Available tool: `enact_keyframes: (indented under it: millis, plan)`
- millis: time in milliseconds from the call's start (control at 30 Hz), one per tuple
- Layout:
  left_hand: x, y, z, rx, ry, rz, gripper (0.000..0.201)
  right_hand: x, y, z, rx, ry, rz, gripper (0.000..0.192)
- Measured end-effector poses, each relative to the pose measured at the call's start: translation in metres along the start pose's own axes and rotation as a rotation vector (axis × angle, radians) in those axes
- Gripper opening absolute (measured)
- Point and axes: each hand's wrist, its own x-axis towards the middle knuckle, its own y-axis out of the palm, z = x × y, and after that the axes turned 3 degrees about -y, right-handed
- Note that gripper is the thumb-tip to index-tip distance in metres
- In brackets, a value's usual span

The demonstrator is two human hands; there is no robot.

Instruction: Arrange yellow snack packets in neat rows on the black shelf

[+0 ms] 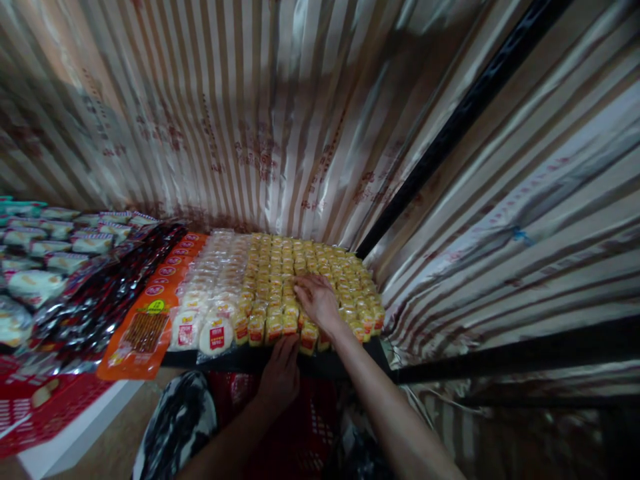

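Note:
Rows of small yellow wrapped snack packs [270,267] stand close together on a dark shelf [240,360]. My right hand [317,298] lies over the middle rows, its fingers stretched out and slightly bent on top of the packs. Lower down, my left hand [283,372] is at the shelf's front edge, fingers extended up against the front packs. No pack shows lifted in either hand; what lies under the right palm is hidden. Left of the yellow packs are round white crackers [217,331] in clear wrappers with red labels.
An orange packet of brown sticks [145,330], shiny dark packets [105,287] and white packets [45,247] continue leftward. A red basket [313,427] is below the shelf. Striped sheeting [250,120] hangs behind, with a black diagonal post [450,127] at the right.

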Motion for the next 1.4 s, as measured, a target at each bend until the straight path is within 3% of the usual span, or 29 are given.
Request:
enact_keyframes:
  millis: [100,200,400,533,867,1067,1200,1400]
  plan:
    - [-0.001,0.0,0.001,-0.016,0.012,0.016,0.065,-0.024,-0.011,0.003,0.07,0.129,-0.194,0.028]
    - [-0.001,0.001,0.002,-0.019,0.036,-0.006,0.066,-0.057,-0.016,0.012,0.11,0.173,-0.29,0.025]
    - [-0.005,0.004,0.006,-0.005,0.098,-0.073,0.057,-0.133,0.004,0.033,0.102,0.089,-0.19,0.024]
    - [-0.006,0.003,0.005,0.006,0.105,-0.068,0.05,-0.163,0.02,0.035,0.02,0.087,-0.152,0.031]
    - [0.005,-0.009,-0.003,-0.069,-0.02,-0.047,0.048,-0.16,0.034,0.023,0.045,0.105,-0.106,0.047]
    - [-0.004,-0.01,-0.01,-0.012,-0.063,0.016,0.047,-0.16,0.039,0.018,0.092,0.121,-0.077,0.053]
    - [-0.008,-0.006,-0.018,-0.012,-0.063,0.07,0.04,-0.155,0.04,0.016,0.155,0.094,-0.092,0.055]
    - [-0.002,0.002,-0.02,0.047,0.03,0.131,0.048,-0.146,0.027,0.018,0.187,0.141,-0.029,0.054]
